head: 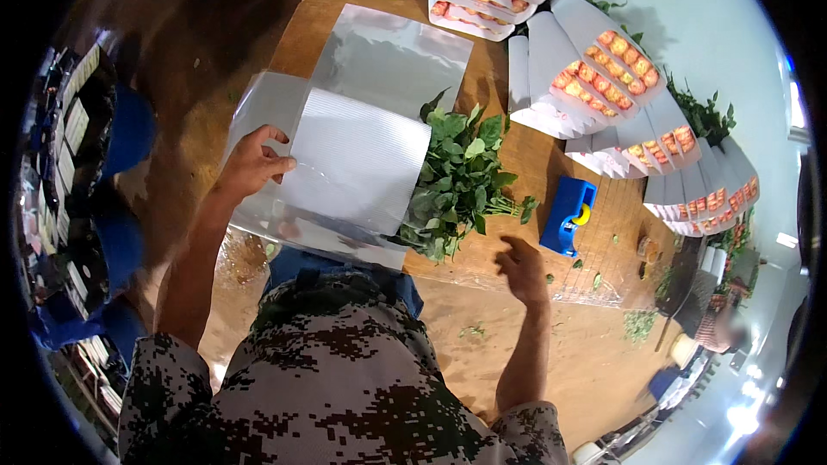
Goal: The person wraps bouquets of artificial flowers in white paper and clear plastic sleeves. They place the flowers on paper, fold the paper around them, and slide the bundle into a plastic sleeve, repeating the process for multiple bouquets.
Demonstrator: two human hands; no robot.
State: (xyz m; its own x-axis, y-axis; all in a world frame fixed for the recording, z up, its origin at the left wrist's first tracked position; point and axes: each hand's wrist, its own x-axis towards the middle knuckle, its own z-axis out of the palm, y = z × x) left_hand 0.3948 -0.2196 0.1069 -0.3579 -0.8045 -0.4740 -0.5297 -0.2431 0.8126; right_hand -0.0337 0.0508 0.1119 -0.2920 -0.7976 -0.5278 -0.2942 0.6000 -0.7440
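Observation:
On the wooden table, a white corrugated sheet is wrapped around leafy flower stems, whose green leaves stick out to its right. Beneath it lies clear plastic film. My left hand is at the sheet's left edge, thumb and forefinger apart; whether it pinches any film cannot be told. My right hand hovers by the table's front edge, below the stem ends, fingers loosely curled with nothing seen in them. A blue tape dispenser with a yellow core stands to the right of the leaves.
Wrapped bundles of red-yellow roses are stacked along the table's back and right. A small jar and loose leaves lie at the right end. Blue containers stand at far left. Another person is at far right.

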